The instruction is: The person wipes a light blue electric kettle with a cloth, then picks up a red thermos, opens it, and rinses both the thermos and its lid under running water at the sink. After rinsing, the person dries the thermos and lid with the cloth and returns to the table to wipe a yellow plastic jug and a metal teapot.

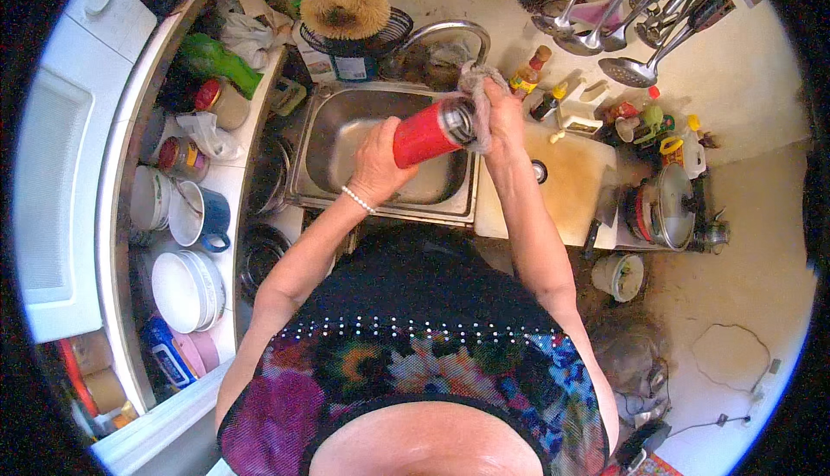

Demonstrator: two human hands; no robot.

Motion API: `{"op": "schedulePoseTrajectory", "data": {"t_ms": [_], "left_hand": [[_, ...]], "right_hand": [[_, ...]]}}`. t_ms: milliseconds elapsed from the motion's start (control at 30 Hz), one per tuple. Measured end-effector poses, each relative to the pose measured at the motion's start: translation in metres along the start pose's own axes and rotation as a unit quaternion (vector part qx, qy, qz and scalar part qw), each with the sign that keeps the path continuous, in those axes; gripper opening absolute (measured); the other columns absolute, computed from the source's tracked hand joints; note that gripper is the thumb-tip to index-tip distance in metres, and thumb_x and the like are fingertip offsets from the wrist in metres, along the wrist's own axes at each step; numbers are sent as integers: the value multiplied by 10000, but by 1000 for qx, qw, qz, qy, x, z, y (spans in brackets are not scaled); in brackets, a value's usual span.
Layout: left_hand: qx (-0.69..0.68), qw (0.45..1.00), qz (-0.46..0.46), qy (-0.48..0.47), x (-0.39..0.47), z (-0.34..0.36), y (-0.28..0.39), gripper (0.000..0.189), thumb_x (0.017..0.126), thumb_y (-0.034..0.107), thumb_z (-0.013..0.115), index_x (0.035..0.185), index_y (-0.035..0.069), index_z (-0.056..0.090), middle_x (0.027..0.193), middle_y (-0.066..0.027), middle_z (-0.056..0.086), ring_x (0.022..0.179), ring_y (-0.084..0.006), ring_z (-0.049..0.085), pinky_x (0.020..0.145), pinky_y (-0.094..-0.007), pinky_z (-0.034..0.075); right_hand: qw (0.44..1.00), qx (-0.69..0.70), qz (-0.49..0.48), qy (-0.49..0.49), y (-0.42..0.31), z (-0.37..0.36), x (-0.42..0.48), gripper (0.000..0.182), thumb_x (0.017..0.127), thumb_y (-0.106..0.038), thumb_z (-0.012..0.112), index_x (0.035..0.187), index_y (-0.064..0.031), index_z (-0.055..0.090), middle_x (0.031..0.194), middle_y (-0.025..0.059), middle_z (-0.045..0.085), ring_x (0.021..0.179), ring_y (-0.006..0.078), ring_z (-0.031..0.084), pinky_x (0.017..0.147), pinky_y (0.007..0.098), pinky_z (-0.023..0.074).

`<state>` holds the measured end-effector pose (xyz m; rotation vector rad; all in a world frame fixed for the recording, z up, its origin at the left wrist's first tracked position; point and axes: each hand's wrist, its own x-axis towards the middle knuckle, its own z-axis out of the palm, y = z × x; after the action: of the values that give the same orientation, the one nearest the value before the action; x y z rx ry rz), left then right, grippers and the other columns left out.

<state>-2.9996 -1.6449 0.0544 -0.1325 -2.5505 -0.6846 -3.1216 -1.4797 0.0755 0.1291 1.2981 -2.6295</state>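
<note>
Over the stainless steel sink [415, 207], my left hand [377, 163] grips a red vacuum flask [421, 135] by its lower body. The flask lies tilted, its metal neck pointing up and to the right. My right hand [504, 116] clutches a greyish-pink cloth [480, 100] against the flask's neck end, so the mouth is partly hidden. Behind the cloth, the curved metal faucet [454, 24] arches above the sink's back edge. A round dark-rimmed lid or stopper [539, 171] rests on the cutting board [570, 184], beside my right forearm.
Sauce bottles [526, 77] stand behind the board, and a knife [591, 237] lies at its right edge near a glass-lidded pot [674, 207]. Ladles [587, 41] hang at upper right. Bowls [185, 291] and a mug [201, 216] fill the left shelf. A bin [619, 278] stands lower right.
</note>
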Motion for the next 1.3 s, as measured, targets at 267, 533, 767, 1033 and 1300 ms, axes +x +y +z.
{"op": "schedulePoseTrajectory", "data": {"t_ms": [267, 533, 767, 1033, 1300], "left_hand": [[-270, 943, -194, -21, -27, 16, -26, 693, 524, 204, 825, 1119, 63, 501, 995, -103, 628, 910, -200, 608, 800, -351, 488], [-346, 900, -261, -36, -41, 34, -67, 743, 494, 117, 818, 1154, 39, 487, 1008, -59, 597, 906, -173, 575, 837, -324, 471], [-295, 907, -298, -39, -35, 59, -126, 745, 491, 101, 813, 1157, 29, 488, 1019, -85, 599, 927, -203, 581, 849, -335, 463], [-293, 900, -313, -81, 14, 60, -135, 736, 478, 81, 812, 1142, 29, 499, 1024, -79, 597, 931, -202, 574, 851, -335, 459], [-311, 915, -241, -84, 7, 87, -168, 741, 481, 83, 812, 1149, 27, 497, 1047, -83, 592, 963, -193, 567, 867, -328, 454]], "right_hand": [[979, 24, 201, -19, 58, -73, 28, 262, 888, -275, 546, 982, -31, 561, 843, 130, 614, 682, 256, 594, 585, 389, 506], [731, -679, -60, -15, 130, -119, 69, 298, 725, -123, 617, 980, 28, 580, 799, 237, 612, 757, 407, 615, 686, 429, 498], [669, -726, -141, -72, 136, -56, 84, 523, 728, -30, 578, 1216, -18, 388, 1272, 258, 387, 974, 431, 544, 815, 473, 460], [589, -796, -8, -141, 194, -102, 119, 645, 705, 1, 574, 1299, 9, 321, 1410, 243, 239, 942, 441, 571, 814, 451, 496], [531, -834, 35, -147, 207, -110, 124, 653, 699, -11, 587, 1301, 23, 337, 1427, 256, 221, 1016, 424, 559, 835, 447, 492]]}}
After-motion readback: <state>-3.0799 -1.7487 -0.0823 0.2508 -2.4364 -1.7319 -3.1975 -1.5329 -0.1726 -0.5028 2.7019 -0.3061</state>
